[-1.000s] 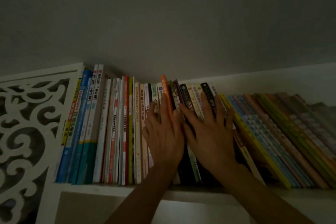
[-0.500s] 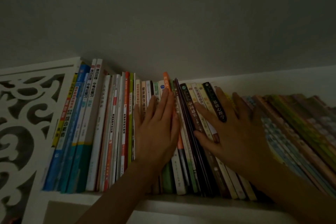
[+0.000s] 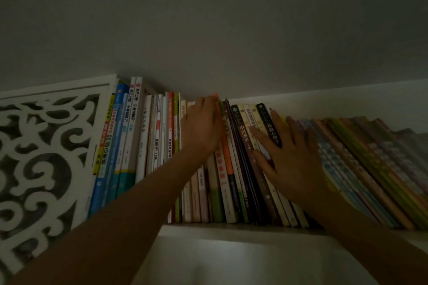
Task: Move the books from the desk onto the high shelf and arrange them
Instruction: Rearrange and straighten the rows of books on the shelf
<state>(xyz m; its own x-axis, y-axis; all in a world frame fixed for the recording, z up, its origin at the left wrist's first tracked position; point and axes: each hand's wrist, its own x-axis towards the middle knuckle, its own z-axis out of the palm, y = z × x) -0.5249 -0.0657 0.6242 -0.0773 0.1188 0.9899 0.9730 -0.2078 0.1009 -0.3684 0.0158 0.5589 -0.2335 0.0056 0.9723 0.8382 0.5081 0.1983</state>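
The high shelf (image 3: pixel 231 229) carries one packed row of books (image 3: pixel 148 136), too many and too dim to count; two hands work it. Leaning thin volumes to the right of the right hand (image 3: pixel 291 157) look light, floppy and slippery, so I'd push spines flat rather than pinch. That hand lies spread on the dark spines. The left hand (image 3: pixel 201 127) has fingers curled over the top by the orange book (image 3: pixel 225 157); whether it grips, I cannot tell

there's a white carved scrollwork side panel (image 3: pixel 44 157) at the left end and a plain dim grey ceiling (image 3: pixel 208 18) right overhead
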